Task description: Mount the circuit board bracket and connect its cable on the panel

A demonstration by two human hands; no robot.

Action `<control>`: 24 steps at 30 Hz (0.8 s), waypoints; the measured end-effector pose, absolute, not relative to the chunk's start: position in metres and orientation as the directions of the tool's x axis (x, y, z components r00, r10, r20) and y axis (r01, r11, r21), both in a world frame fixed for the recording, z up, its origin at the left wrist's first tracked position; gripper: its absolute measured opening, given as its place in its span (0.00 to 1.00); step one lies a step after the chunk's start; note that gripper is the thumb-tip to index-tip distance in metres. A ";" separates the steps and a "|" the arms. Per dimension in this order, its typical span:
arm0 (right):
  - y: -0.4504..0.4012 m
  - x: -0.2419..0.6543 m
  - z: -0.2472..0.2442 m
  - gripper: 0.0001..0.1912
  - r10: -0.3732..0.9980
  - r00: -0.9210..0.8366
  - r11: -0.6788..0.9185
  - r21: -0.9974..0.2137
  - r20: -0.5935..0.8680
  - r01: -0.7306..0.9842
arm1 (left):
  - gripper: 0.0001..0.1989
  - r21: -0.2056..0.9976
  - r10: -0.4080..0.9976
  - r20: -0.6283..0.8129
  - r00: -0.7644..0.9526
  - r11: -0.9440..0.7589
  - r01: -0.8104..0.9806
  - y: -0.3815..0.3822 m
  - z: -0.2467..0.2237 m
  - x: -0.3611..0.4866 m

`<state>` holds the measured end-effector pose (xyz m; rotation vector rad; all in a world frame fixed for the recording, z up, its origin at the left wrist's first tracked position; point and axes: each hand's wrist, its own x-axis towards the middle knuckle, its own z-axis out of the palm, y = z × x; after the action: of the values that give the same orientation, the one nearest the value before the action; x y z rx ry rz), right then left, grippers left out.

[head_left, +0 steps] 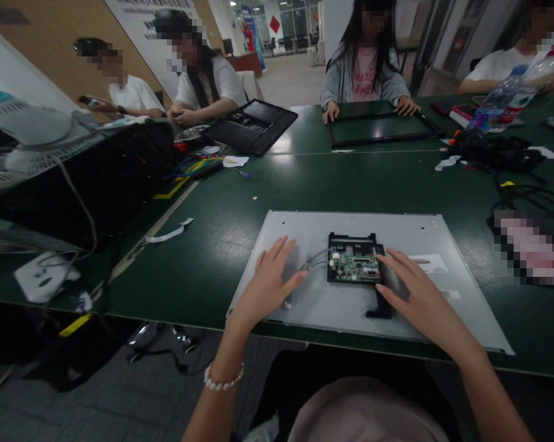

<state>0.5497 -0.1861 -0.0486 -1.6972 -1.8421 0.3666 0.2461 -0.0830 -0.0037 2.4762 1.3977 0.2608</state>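
Green rectangular circuit board (353, 268): in black plastic bracket (383, 301), on flat silver-grey metal panel (313, 301); long axis left-right.
Your right hand (417, 298): nearer; thumb and fingers parted at bracket's right edge, board just left of them; contact unclear.
Your left hand (268, 282): spread wide, no visible hold, beside thin grey cables (310, 265).

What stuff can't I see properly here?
In the head view:
Flat grey metal panel: partly covered by the left hand.
Rectangular green circuit board: markings too small.
White rectangular label: print too small.
Flat pink-and-black object: blurred by pixel blocks.
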 end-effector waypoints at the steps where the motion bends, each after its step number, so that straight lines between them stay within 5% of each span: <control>1: -0.186 0.548 -0.047 0.26 0.971 -0.006 0.150 -0.586 0.241 0.796 | 0.34 0.349 0.831 0.023 0.556 -0.527 0.775 -0.086 -0.002 0.255; 24: -0.161 0.556 -0.062 0.16 0.953 0.029 0.171 -0.612 0.302 0.772 | 0.31 0.437 0.717 0.017 0.697 -0.632 0.640 -0.072 -0.017 0.309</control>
<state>0.5564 -0.1608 -0.0616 -1.6387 -1.7789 0.3431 0.3091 -0.0722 -0.0175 2.5072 1.0533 0.2650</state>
